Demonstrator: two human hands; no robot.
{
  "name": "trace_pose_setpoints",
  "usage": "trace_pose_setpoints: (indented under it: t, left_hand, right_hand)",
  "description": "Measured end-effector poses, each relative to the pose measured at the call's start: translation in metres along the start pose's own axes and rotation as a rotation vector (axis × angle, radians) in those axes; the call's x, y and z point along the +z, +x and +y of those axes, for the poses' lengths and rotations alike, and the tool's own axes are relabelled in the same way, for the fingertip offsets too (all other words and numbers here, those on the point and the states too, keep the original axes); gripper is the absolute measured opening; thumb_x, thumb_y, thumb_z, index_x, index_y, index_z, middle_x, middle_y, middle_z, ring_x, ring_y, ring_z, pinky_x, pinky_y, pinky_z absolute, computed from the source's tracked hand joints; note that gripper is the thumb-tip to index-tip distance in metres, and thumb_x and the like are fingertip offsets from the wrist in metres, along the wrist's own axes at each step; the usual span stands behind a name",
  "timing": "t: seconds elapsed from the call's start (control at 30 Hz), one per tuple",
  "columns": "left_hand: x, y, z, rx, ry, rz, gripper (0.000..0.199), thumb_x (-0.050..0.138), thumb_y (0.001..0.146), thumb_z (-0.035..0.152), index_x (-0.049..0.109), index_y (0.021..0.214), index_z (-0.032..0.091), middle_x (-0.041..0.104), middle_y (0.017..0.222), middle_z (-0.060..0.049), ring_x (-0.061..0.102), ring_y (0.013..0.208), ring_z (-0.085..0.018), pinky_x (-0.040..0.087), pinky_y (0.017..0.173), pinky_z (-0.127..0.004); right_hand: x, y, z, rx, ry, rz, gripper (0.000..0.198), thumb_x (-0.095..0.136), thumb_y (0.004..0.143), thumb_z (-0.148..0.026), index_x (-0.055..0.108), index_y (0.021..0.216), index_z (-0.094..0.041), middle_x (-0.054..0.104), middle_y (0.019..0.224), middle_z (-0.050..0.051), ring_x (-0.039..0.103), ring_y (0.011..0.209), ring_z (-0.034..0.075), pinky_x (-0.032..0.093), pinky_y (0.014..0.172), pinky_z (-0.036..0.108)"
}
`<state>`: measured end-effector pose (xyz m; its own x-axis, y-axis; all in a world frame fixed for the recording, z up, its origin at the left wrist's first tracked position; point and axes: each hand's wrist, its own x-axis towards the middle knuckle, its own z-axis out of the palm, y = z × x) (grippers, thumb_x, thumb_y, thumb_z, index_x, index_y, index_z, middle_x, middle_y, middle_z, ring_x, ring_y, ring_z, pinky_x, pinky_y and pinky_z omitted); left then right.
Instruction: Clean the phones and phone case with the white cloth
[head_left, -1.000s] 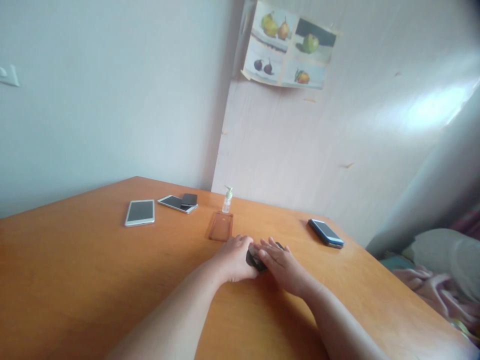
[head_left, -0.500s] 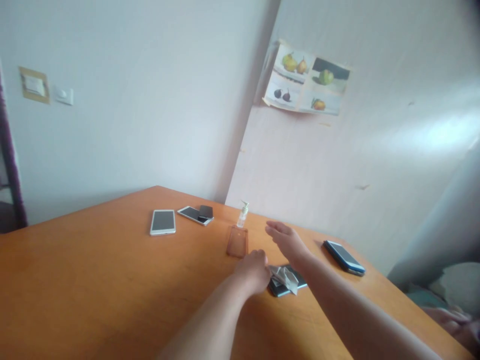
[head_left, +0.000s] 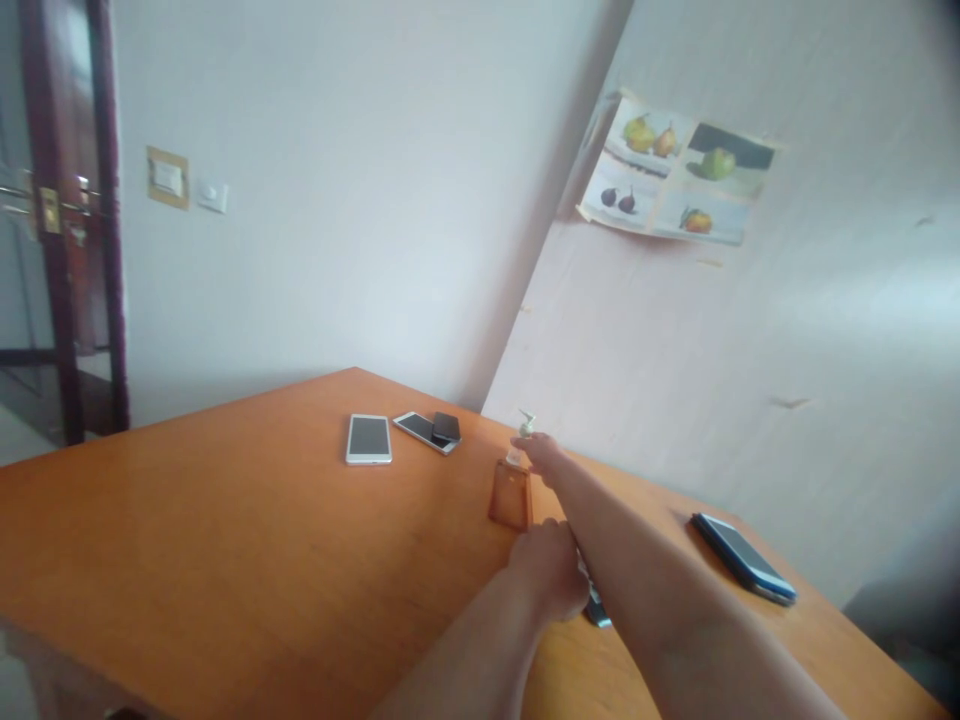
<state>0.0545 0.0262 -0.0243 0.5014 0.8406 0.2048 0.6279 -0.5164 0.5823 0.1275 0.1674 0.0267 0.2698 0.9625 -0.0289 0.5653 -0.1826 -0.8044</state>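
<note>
My right hand (head_left: 541, 458) reaches to the far side, its fingers closed around the small clear pump bottle (head_left: 526, 422). The bottle stands upright behind a translucent orange-brown phone case (head_left: 511, 497) lying flat on the table. Nearer to me, my left hand (head_left: 551, 568) is curled closed beside a dark phone (head_left: 598, 610); what its fingers hold is hidden. Most of that phone, and the crumpled pale tissue on it, is covered by my hand and right forearm.
On the wooden table (head_left: 247, 530) lie a white phone (head_left: 369, 440) and another white phone (head_left: 420, 430) with a small black flat item (head_left: 446, 428) on it. A blue-edged phone (head_left: 742, 557) rests at the right. Walls border the far edges; a door (head_left: 67, 220) is at left.
My right hand has moved forward and left onto the pump bottle. My left hand stays low by the dark phone. The view has turned left, bringing the door in.
</note>
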Motion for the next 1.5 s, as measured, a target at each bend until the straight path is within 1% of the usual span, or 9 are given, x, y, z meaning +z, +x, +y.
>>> trace_pose_setpoints:
  t: [0.17,0.4,0.6,0.77,0.83,1.07,1.17,1.27,1.5]
  left_hand:
    - [-0.002,-0.001,0.001,-0.01,-0.006,0.008,0.033,0.055,0.078,0.032,0.061,0.109,0.02,0.065,0.107,-0.014,0.064,0.099,-0.03,0.053,0.081,-0.038]
    - [-0.012,-0.003,0.004,-0.03,0.015,-0.025,0.031,0.055,0.076,0.024,0.059,0.106,0.019,0.063,0.113,-0.013,0.063,0.098,-0.027,0.051,0.08,-0.035]
    - [-0.013,-0.003,0.003,-0.024,-0.002,-0.036,0.022,0.05,0.08,0.023,0.058,0.1,0.021,0.063,0.11,-0.011,0.063,0.093,-0.024,0.048,0.075,-0.031]
    - [-0.01,0.0,0.001,-0.027,-0.013,-0.025,0.016,0.05,0.081,0.023,0.057,0.095,0.022,0.064,0.104,-0.009,0.062,0.09,-0.023,0.045,0.069,-0.029]
    - [-0.01,0.001,0.0,-0.027,-0.02,-0.023,0.014,0.051,0.081,0.024,0.057,0.094,0.022,0.064,0.101,-0.008,0.062,0.088,-0.022,0.043,0.066,-0.028]
    - [-0.009,0.002,-0.003,-0.015,-0.034,-0.016,0.011,0.053,0.081,0.024,0.056,0.091,0.024,0.064,0.099,-0.003,0.06,0.083,-0.017,0.039,0.062,-0.024]
    - [-0.009,0.002,-0.004,-0.008,-0.035,-0.018,0.01,0.054,0.082,0.023,0.057,0.091,0.024,0.064,0.099,-0.002,0.06,0.083,-0.016,0.038,0.061,-0.024]
    - [-0.009,0.002,-0.004,-0.008,-0.035,-0.017,0.009,0.054,0.082,0.024,0.057,0.091,0.023,0.064,0.098,-0.002,0.06,0.082,-0.016,0.038,0.062,-0.024]
    - [-0.007,0.003,-0.005,-0.011,-0.041,-0.02,0.01,0.055,0.082,0.026,0.058,0.092,0.024,0.064,0.098,-0.002,0.06,0.083,-0.016,0.039,0.064,-0.024]
  right_hand:
    - [0.004,0.009,0.002,-0.062,0.038,0.005,0.033,0.057,0.093,-0.034,0.056,0.122,-0.016,0.059,0.121,0.009,0.061,0.1,0.021,0.053,0.084,0.042]
    - [-0.036,-0.008,0.003,-0.2,0.09,0.116,0.03,0.068,0.077,-0.043,0.059,0.086,-0.015,0.06,0.069,-0.001,0.055,0.062,0.013,0.041,0.054,0.025]
    - [-0.097,-0.081,0.028,-0.258,0.085,0.088,0.025,0.06,0.077,-0.043,0.051,0.079,-0.019,0.058,0.068,-0.002,0.054,0.059,0.012,0.04,0.051,0.022]
    - [-0.136,-0.156,0.057,-0.185,-0.255,0.032,0.019,0.058,0.078,-0.036,0.054,0.084,-0.018,0.056,0.061,-0.002,0.051,0.052,0.011,0.033,0.043,0.02]
    - [-0.145,-0.179,0.068,-0.148,-0.244,0.011,0.023,0.055,0.081,-0.038,0.055,0.092,-0.019,0.057,0.062,-0.003,0.049,0.05,0.011,0.032,0.042,0.021]
    - [-0.152,-0.217,0.102,-0.252,-0.382,0.062,0.023,0.056,0.083,-0.042,0.057,0.085,-0.019,0.053,0.061,-0.003,0.047,0.055,0.012,0.033,0.049,0.024]
    - [-0.15,-0.22,0.104,-0.243,-0.324,0.177,0.026,0.051,0.086,-0.044,0.058,0.091,-0.02,0.055,0.065,-0.002,0.048,0.056,0.013,0.034,0.05,0.024]
    - [-0.146,-0.221,0.104,-0.222,-0.323,0.112,0.024,0.054,0.084,-0.043,0.058,0.086,-0.02,0.055,0.064,-0.002,0.049,0.056,0.013,0.033,0.05,0.024]
    - [-0.135,-0.222,0.106,-0.211,-0.307,0.146,0.024,0.053,0.086,-0.044,0.058,0.087,-0.02,0.057,0.065,-0.002,0.05,0.056,0.013,0.034,0.05,0.024]
